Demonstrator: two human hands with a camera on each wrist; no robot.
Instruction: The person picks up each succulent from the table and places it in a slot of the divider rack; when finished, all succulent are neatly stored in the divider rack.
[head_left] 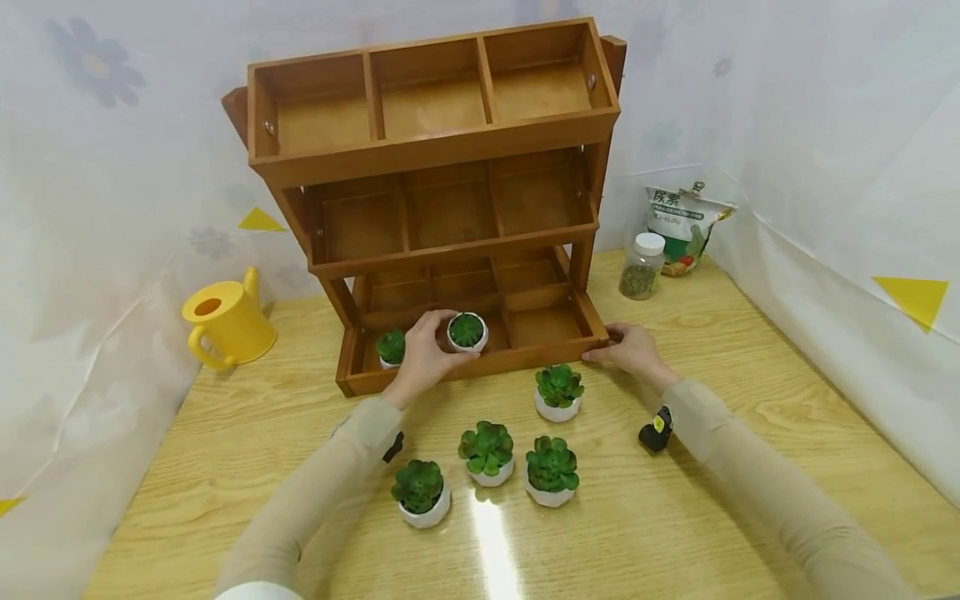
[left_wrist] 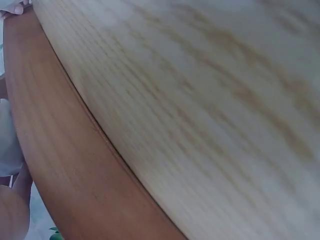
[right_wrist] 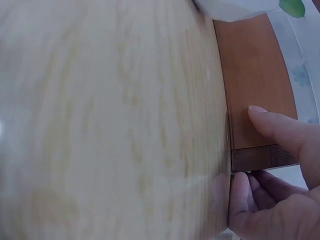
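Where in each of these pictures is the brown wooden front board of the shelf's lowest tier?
Head: the brown wooden front board runs just below the centre, its end at the right hand.
Left wrist: a broad strip slanting from the top left corner to the bottom edge.
Right wrist: a strip at upper right, its end at the right hand.
Shared landmark: the pale wood-grain tabletop.

- Shelf (head_left: pixel 435 148) on far middle of table (head_left: pixel 757 375).
- Watering can (head_left: pixel 234 325) left of shelf.
- Jar (head_left: pixel 639 271) right of shelf, bag (head_left: pixel 681 229) behind it.
- First plant (head_left: pixel 392 347) in left compartment of bottom tray (head_left: pixel 517 358).
- Second plant (head_left: pixel 467 331) in left hand (head_left: pixel 429 354), at middle compartment, in or above unclear.
- Right hand (head_left: pixel 633 352) on tray's right near corner.
- Four loose plants (head_left: pixel 558 390) near side of tray: one farther, three nearer.
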